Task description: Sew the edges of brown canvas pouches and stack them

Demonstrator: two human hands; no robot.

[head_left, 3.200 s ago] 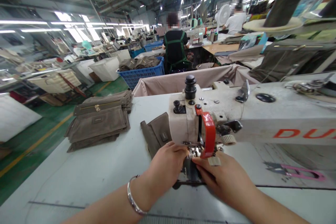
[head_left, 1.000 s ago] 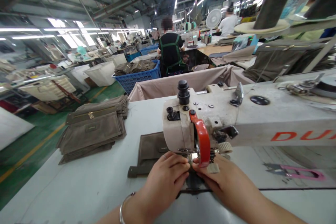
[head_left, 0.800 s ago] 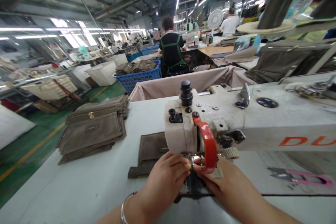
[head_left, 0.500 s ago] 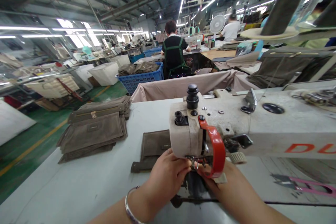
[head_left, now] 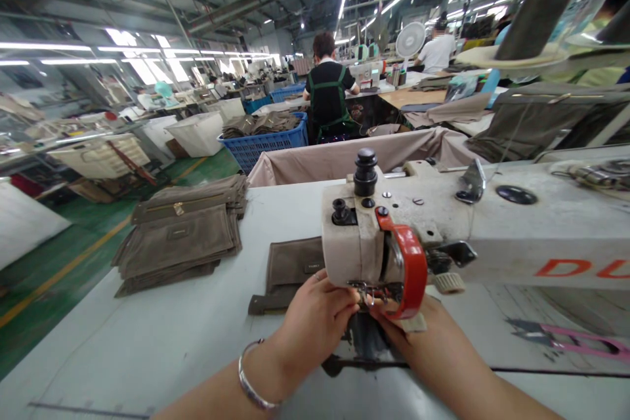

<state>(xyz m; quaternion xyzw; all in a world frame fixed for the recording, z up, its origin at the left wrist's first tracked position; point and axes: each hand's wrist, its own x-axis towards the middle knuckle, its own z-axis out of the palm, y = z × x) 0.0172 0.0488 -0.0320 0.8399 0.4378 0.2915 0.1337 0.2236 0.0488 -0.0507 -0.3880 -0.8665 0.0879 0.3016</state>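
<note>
My left hand (head_left: 315, 321) and my right hand (head_left: 418, 338) meet at the presser foot (head_left: 374, 293) of a white industrial sewing machine head (head_left: 354, 243). A red guard (head_left: 412, 262) partly hides my right fingers. Dark fabric (head_left: 367, 336) lies under the foot, between my hands. Whatever my fingertips touch is too small to make out. Left of the machine, a flat brown panel (head_left: 293, 262) lies partly behind my left hand. A stack of brown bag pieces (head_left: 177, 239) with a zip sits farther left on the white table (head_left: 147, 335).
Pink-handled thread snips (head_left: 566, 340) lie at the right of the table. Behind it stand a beige cloth bin (head_left: 344, 159) and a blue crate (head_left: 260, 143) of folded pieces. A co-worker in a green-strapped apron (head_left: 327, 88) sits beyond them. The table's left edge drops to a green floor.
The brown panel has gone from tilted against the machine to lying flat on the table. My hands stay at the presser foot, and the view has shifted slightly.
</note>
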